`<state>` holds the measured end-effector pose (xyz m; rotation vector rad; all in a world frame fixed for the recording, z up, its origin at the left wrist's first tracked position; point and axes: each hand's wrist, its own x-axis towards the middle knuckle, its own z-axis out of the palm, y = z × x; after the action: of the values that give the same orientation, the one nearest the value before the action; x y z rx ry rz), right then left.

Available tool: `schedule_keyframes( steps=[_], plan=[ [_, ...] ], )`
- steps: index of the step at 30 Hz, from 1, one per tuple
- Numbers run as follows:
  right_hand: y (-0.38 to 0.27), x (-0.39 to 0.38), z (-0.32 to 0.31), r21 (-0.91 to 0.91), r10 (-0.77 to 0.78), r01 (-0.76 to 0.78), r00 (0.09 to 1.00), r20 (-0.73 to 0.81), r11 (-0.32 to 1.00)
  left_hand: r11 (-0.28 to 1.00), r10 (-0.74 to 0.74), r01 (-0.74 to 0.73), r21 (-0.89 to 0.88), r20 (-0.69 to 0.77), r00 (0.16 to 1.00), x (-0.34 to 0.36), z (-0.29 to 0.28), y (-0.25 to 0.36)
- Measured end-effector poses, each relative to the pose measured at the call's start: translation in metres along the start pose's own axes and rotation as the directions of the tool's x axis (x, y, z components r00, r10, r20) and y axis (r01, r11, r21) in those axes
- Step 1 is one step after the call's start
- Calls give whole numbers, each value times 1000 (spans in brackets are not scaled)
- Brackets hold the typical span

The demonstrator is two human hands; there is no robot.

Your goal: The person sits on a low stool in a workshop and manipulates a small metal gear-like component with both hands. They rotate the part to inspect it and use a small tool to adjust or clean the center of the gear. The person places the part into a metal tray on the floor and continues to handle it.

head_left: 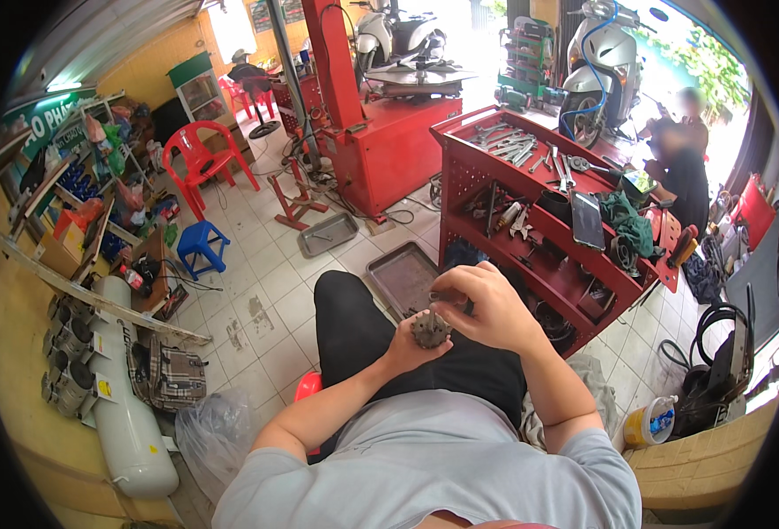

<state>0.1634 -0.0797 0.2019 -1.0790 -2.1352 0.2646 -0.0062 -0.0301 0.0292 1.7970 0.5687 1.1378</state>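
Above my lap, my left hand [410,346] is wrapped round a dark, greasy round metal part [430,330] with a toothed-looking rim and a raised shaft in its middle. My right hand [488,307] hovers just over that part. Its thumb and fingers are pinched together beside the shaft, and what they hold is too small and too hidden to name. On the floor past my knees lies a grey metal tray [404,269], partly covered by my right hand and leg.
To the right stands a red tool cart [530,256] with several wrenches [508,145] on top. Farther off are a smaller tray [329,236], a blue stool [203,248], a red chair [200,163] and a red lift [389,145]. Another person [685,167] sits near a scooter [601,70].
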Motion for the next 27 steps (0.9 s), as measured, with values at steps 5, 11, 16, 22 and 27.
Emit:
schedule_keyframes(
  steps=[5, 11, 16, 22, 27],
  plan=[
    [1, 0, -1, 17, -39, 40, 999, -25, 999, 998, -31, 31, -48, 8, 999, 1, 0, 3],
    [0, 1, 1, 25, -7, 8, 999, -53, 1000, 997, -54, 55, -50, 31, 998, 0, -1, -4],
    [3, 0, 0, 30, -59, 60, 998, -15, 998, 998, -39, 39, -39, 7, 999, 0, 0, -2],
    [4, 0, 2, 11, -73, 74, 996, -53, 997, 997, -40, 42, -64, 22, 999, 0, -1, -5],
    [7, 0, 1, -51, -51, 51, 999, -3, 997, 994, -69, 71, -87, 22, 997, -1, -1, -4]
  ],
)
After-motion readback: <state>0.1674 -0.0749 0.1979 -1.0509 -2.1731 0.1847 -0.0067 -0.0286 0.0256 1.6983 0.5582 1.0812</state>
